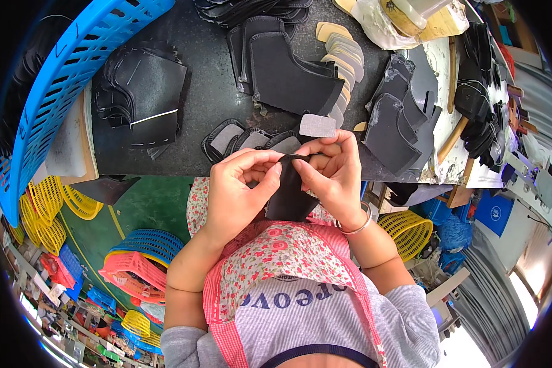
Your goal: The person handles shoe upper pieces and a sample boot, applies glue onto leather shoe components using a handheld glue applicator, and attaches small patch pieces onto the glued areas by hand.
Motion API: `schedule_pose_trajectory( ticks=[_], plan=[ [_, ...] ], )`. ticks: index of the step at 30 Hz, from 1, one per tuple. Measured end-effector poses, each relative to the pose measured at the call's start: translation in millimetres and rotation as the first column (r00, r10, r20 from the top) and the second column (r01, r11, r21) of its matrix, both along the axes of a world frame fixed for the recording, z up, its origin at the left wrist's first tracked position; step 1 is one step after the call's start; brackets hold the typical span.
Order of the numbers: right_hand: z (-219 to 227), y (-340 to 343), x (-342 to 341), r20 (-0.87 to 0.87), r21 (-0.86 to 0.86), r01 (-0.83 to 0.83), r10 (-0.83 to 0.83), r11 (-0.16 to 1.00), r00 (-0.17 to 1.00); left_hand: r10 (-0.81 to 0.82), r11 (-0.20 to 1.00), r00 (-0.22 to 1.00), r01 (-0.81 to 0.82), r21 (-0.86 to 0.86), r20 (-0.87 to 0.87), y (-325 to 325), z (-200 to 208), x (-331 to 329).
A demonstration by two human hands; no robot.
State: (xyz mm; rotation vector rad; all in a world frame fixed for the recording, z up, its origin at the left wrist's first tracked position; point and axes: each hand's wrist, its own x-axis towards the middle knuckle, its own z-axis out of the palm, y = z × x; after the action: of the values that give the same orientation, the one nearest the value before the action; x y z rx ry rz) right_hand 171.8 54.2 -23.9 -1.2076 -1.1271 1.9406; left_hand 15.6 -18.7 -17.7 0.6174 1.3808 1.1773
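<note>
Between 2 pinch-closed hands (pixel 242 189) (pixel 336 175), black piece (pixel 291 197)

I see the left hand (pixel 242 190) and the right hand (pixel 332 178) close together, thumbs and fingers pinching the top edge of a black piece (pixel 290 199) in front of a flowered apron (pixel 270 248). A small grey patch (pixel 318 126) shows just beyond the right hand. On the dark counter (pixel 208 73) I make out a banded black stack (pixel 156 86), large black cutouts (pixel 291 70) and an overlapping row of tan and grey pieces (pixel 345 58). A blue basket (pixel 58 86) rises at far left.
</note>
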Motion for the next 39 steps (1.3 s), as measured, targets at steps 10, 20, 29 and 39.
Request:
schedule_pose_trajectory(
  ticks=[10, 20, 29, 39],
  plan=[
    [0, 4, 1, 0.037, 0.059, -0.045, 0.043, 0.997, 0.998, -0.005, 0.999, 0.987, -0.002, -0.043, -0.162, 2, 2, 5],
    [0, 6, 15, -0.055, 0.166, -0.127, 0.138, 0.978, 0.989, 0.270, 0.867, 0.614, 0.181, 0.465, -0.742, -1, -6, 20],
    [-12, 6, 11, -0.019, 0.157, -0.053, 0.057, 0.986, 0.998, 0.154, 0.919, 0.570, 0.217, 0.328, -0.807, 6, -4, 17],
    [-17, 6, 11, -0.010, 0.219, -0.086, 0.090, 0.972, 0.996, 0.099, 0.877, 0.651, 0.301, 0.375, -0.752, 14, -11, 8]
  ],
)
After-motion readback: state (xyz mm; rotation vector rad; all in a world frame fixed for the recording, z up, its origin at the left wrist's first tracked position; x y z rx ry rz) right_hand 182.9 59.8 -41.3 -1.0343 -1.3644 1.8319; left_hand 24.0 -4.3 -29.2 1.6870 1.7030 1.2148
